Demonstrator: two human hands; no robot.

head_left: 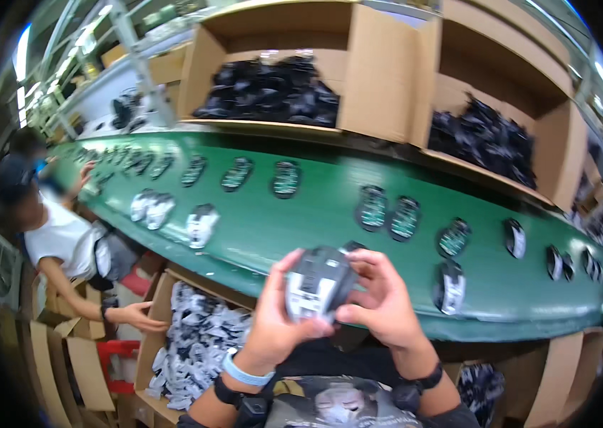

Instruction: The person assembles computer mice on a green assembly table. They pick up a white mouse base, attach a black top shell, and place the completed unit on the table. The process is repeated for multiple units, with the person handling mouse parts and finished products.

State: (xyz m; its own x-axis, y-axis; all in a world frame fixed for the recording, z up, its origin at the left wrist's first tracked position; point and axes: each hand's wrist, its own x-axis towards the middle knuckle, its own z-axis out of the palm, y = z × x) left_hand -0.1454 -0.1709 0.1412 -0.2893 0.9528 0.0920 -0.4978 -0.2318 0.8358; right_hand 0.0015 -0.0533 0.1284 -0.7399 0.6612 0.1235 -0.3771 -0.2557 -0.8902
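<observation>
In front of my chest I hold a partly assembled computer mouse [313,279], with a dark grey top and a white-and-grey lower part. My left hand [273,314] wraps its left side, the thumb lying along the near edge. My right hand [387,303] grips the right side, fingers bent and thumb pressed near the body. A small dark piece [353,247] shows by the right fingertips; whether it is separate I cannot tell. Beyond my hands, mouse bases with green circuit boards [372,208] lie on the green conveyor belt [315,221].
Open cartons of black parts [273,93] stand behind the belt. A carton of white and grey parts [198,335] sits below at left. White-topped mouse pieces [203,226] lie on the belt's near side. At left, a co-worker [66,242] reaches an arm toward that carton.
</observation>
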